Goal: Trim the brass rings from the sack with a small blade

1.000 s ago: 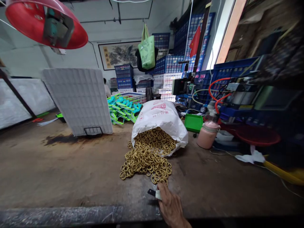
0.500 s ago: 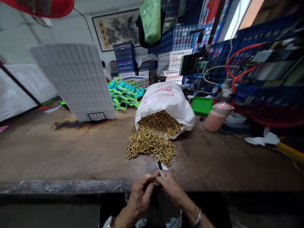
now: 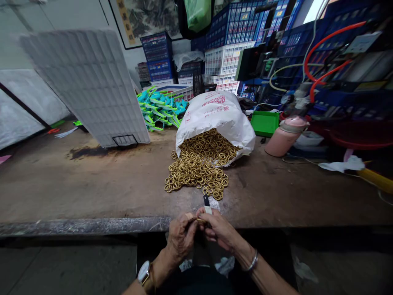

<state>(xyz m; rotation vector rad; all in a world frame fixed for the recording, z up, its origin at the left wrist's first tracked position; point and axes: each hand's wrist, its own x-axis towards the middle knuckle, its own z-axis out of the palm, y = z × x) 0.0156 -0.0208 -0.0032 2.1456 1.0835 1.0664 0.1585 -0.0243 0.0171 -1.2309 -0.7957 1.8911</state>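
Observation:
At the table's front edge, my left hand (image 3: 180, 234) pinches a gold-coloured metal ring (image 3: 201, 221) between thumb and fingers. Close against it, my right hand (image 3: 221, 228) is closed round a slim flat knife-like tool (image 3: 206, 203), black at its far end and pale near the fingers. The fingertips of both hands meet at the ring, so part of it is hidden. Just beyond lies a heap of similar gold rings (image 3: 196, 174). They spill from the mouth of a white woven sack (image 3: 215, 116) with red print, lying on its side.
The brown table (image 3: 92, 188) has a worn front edge. A grey-white ribbed panel (image 3: 89, 86) stands at left. Behind are green and turquoise plastic parts (image 3: 161, 108) and stacked blue crates (image 3: 159, 69). Rightward are a green tray (image 3: 264, 123), a pink bottle (image 3: 284, 139) and red hoses (image 3: 319, 45).
The view has tilted down a little, so the table things sit higher in the picture. Both hands stay together at the table edge, and the ring between them shows more clearly.

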